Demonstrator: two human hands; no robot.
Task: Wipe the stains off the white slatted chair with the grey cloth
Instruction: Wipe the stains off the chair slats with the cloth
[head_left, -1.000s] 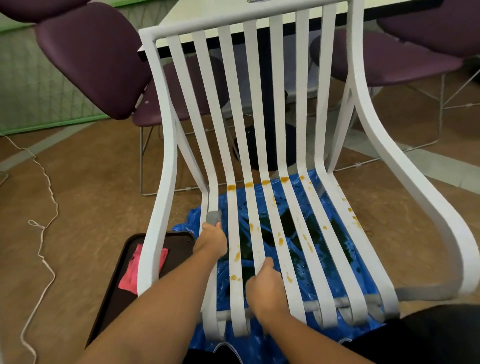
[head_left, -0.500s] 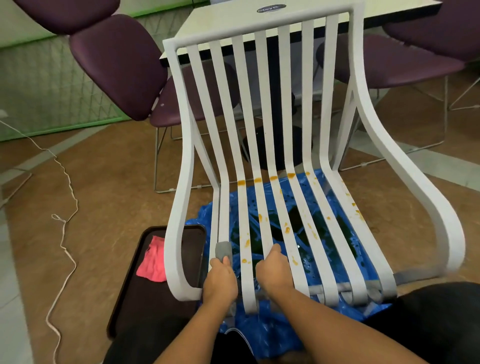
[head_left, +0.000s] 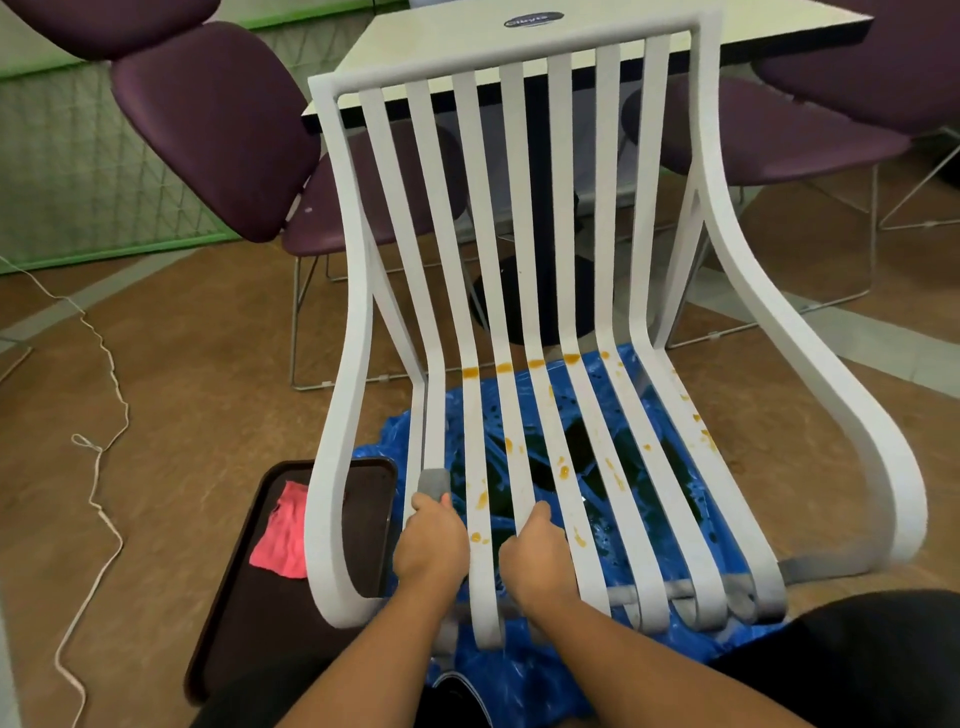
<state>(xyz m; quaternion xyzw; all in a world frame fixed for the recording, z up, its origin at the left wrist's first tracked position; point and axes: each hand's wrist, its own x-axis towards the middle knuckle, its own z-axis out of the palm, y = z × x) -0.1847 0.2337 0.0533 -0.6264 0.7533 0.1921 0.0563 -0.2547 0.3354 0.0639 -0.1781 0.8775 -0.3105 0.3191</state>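
Dark clothing (head_left: 857, 670) of the person fills the lower right corner, and both bare forearms reach forward from the bottom edge onto the seat of the white slatted chair (head_left: 779, 332). The left hand (head_left: 431, 543) sits at the front of one of the leftmost seat slats, its fingers (head_left: 425, 512) curled round the slat and the grey cloth (head_left: 434, 480); the cloth is wrapped over that slat and shows just beyond the knuckles. The right hand (head_left: 537, 558) is just beside it, one slat between them, gripping a slat nearer the middle with the thumb on top and the fingers closed underneath.

Orange stains (head_left: 563, 471) dot the seat slats ahead and to the right of the hands, and a row of them crosses the bend where seat rises into backrest. A crumpled blue plastic sheet (head_left: 519, 680) lies on the floor under the seat and shows through the gaps.

To the left of the chair a dark tray (head_left: 228, 597) lies on the brown floor (head_left: 182, 364) with a pink cloth (head_left: 280, 538) on it, partly behind the chair's left side rail. Further left a white cord (head_left: 98, 467) winds over the floor.

Behind the backrest stands a pale-topped desk (head_left: 415, 41) on a dark pedestal, with purple chairs (head_left: 218, 130) on either side
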